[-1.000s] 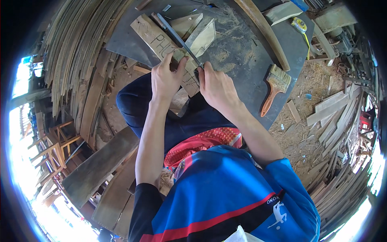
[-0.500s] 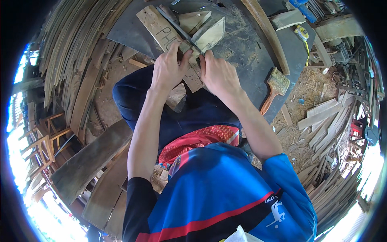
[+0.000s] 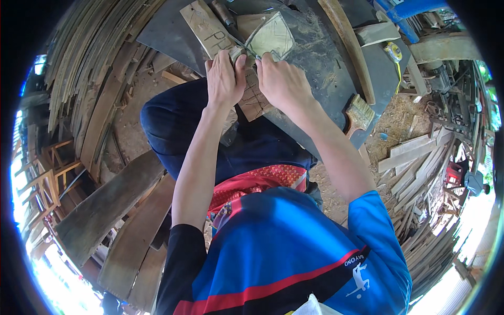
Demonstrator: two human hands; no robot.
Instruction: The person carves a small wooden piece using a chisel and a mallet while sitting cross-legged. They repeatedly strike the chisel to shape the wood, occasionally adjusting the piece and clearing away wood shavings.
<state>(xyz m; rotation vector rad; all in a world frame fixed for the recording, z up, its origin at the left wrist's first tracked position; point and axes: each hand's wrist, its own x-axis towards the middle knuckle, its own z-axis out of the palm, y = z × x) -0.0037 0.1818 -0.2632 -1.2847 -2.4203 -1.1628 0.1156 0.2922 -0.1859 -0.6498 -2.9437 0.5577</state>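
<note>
A wooden plank with dark marked lettering lies slantwise at the table's near edge, its lower end over my lap. My left hand is closed by the plank's middle, fingers bent and thumb along a small wooden piece. Beside it my right hand is closed around the near end of a thin dark metal strip that runs between the hands; its kind is unclear. Just beyond my hands are a pale angular wood offcut and a dark cylindrical handle-like piece.
A curved wooden piece lies along the table's right side. Near it are a paintbrush and a yellow tape measure with its tape out. Stacked planks fill the left; scrap wood covers the right floor.
Both hands have shifted slightly upward in the picture, and the left fingers are more tightly bent. The metal strip that lay along the plank now shows only a short stretch between the hands.
</note>
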